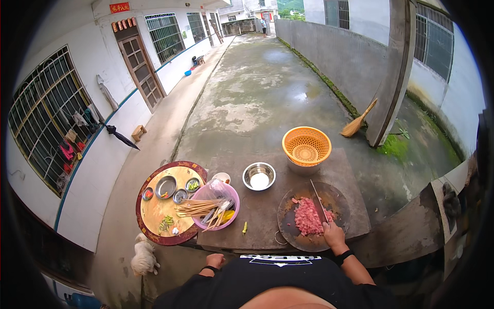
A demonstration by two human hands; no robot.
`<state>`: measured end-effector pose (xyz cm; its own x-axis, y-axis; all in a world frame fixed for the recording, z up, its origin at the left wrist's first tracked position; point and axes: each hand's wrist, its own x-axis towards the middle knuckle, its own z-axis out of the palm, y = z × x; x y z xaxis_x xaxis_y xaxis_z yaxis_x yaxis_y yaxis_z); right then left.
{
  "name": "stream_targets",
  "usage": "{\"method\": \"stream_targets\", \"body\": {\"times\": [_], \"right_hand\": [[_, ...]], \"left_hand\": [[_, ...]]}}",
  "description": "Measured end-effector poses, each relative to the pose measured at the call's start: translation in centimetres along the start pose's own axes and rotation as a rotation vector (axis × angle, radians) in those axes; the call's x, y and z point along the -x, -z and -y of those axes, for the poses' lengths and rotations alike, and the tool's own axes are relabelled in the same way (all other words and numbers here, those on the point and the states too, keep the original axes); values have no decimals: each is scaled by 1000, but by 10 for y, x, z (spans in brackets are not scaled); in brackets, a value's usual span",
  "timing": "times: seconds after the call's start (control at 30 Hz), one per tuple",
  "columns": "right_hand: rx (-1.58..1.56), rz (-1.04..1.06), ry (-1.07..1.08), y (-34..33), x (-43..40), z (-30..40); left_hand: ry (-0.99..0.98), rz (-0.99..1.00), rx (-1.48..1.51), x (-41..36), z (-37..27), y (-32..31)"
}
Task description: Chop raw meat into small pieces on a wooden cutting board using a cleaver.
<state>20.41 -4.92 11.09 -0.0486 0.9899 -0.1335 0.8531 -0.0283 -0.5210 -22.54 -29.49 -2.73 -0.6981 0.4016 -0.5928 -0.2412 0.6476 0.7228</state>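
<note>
My right hand (334, 235) grips the handle of a cleaver (318, 201). Its blade stands edge-down in chopped raw meat (307, 218), pointing away from me. The pink, finely cut pieces are heaped on a round, dark chopping board (287, 197), mostly left of the blade, with a smaller part to its right. My left hand (215, 261) is curled into a loose fist near the front edge of the stone table (262, 235), with nothing visible in it. A green pepper (244, 228) lies on the table between the board and a pink basin (236, 210).
Chopsticks (197, 207) and a plastic bag fill the basin. A steel bowl (247, 181) with white contents and an orange basket (307, 131) stand behind. Small dishes sit on the round table (148, 208) at left. A dog (143, 258) stands below it; a broom (357, 123) leans at right.
</note>
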Motion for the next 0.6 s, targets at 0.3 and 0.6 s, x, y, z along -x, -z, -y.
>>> {"method": "stream_targets", "body": {"times": [0.3, 0.6], "right_hand": [[59, 131, -149, -63, -20, 31], [-17, 1, -180, -107, -16, 8]], "left_hand": [[74, 454, 72, -140, 26, 39], [158, 368, -133, -105, -18, 20]]}}
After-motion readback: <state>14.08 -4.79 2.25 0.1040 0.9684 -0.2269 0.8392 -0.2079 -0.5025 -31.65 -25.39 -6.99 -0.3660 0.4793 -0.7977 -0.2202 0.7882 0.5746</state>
